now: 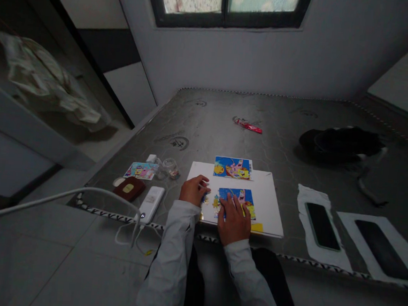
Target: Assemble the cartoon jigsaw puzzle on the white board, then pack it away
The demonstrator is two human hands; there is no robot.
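Observation:
A blue and yellow cartoon jigsaw puzzle [227,192], partly assembled, lies on a white board [268,205]. My right hand [236,221] rests on it, fingers spread and flat, hiding part of the picture. Left of it, several loose puzzle pieces [216,203] lie on the board. Over the board's left part is my left hand [193,190], with fingers curled toward the thumb above more small pieces [205,199]; whatever sits between the fingertips is too small to name. Beyond both hands, a picture card [233,167] shows a matching cartoon scene.
Left of the board stand glass jars [171,167], a cartoon card [141,170], a brown case [129,188] and a white power bank [151,204] with a cable. Two phones [322,226] lie on white sheets at right. A red packet [248,126] and black bundle [342,145] lie farther back.

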